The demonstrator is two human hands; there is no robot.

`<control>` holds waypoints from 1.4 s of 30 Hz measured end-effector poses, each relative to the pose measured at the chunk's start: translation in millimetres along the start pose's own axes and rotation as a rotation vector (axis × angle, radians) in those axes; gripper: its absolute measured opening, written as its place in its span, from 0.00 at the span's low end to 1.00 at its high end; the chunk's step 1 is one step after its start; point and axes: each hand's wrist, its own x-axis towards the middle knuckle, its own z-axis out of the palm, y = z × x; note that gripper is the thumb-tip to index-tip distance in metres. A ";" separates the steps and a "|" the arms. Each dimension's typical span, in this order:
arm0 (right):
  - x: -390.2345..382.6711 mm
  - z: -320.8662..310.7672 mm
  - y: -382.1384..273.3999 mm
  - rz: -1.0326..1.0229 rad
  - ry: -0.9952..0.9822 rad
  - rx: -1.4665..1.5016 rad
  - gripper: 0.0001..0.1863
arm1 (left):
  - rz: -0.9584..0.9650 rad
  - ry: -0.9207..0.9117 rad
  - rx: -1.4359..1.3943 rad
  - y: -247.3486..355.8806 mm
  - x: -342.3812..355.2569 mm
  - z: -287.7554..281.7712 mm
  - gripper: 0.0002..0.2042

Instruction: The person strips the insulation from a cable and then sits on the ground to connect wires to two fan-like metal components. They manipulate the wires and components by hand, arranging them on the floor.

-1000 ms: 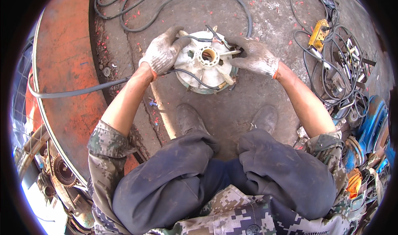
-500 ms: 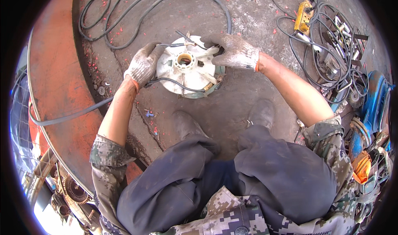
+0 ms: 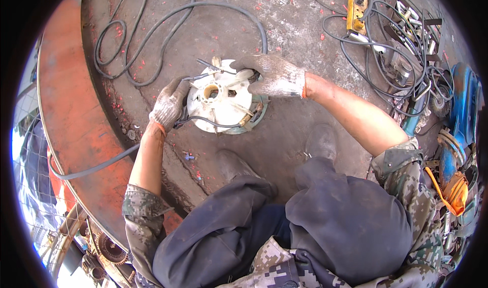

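Observation:
A round whitish metal part (image 3: 223, 101) with ribs, a central hole and a greenish rim lies on the dirty floor in front of my boots. My left hand (image 3: 169, 105), in a soiled work glove, grips its left edge, where thin dark wires run. My right hand (image 3: 274, 75), also gloved, is closed over the part's upper right edge. A thin dark wire (image 3: 208, 64) sticks out above the part, between both hands.
A black cable (image 3: 173, 19) loops over the floor behind the part. A curved orange steel plate (image 3: 66, 100) lies to the left. A yellow power strip (image 3: 356, 6), tangled cords and blue tools (image 3: 460, 102) crowd the right side. My boots (image 3: 320, 141) stand close below.
The view shifted, so the part sits lower and more central. My right hand slid further over the part's upper right edge. My left hand stays on the left edge.

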 end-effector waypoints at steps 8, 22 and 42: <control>-2.3 9.6 13.6 -0.061 0.045 0.004 0.38 | 0.077 0.072 0.251 17.3 -9.0 1.5 0.24; -6.8 11.6 13.9 0.013 0.090 0.064 0.33 | -0.009 0.060 0.144 1.0 -14.2 10.4 0.36; -42.2 30.1 36.6 0.054 0.295 -0.022 0.26 | 0.714 0.386 0.553 9.1 -69.2 63.5 0.25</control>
